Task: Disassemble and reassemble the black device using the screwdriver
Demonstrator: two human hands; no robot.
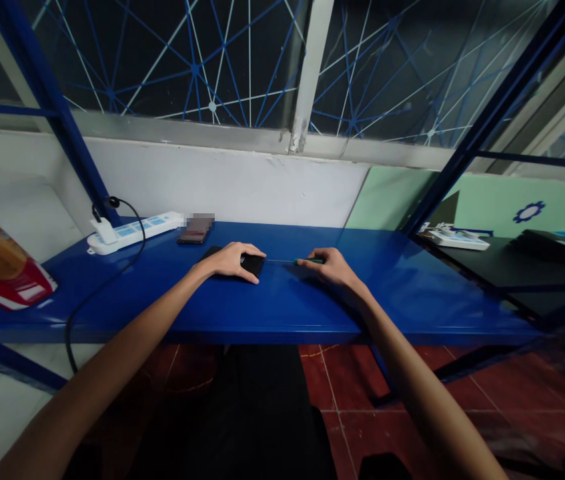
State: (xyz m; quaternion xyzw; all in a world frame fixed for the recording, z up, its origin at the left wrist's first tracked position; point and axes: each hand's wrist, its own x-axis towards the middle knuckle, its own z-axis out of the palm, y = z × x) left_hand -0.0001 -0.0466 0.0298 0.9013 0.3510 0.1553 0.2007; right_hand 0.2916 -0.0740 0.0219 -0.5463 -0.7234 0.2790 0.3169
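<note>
A flat black device (253, 268) lies on the blue table (282, 310), largely covered by my left hand (229, 259). My left fingers and thumb grip it along its edges, with its right end showing between them. From the right, my right hand (333, 268) is closed around the green handle of a screwdriver (298, 262). The thin metal shaft points left, nearly level with the tabletop. Its tip reaches the right end of the device; whether it touches or goes in is too small to tell.
At the back left sit a white power strip (135, 232) and a dark flat rectangular item (195, 235). A black cable (97, 293) runs over the front edge. An orange-and-red package (7, 267) stands far left. A white object (459, 239) rests on the black surface at right.
</note>
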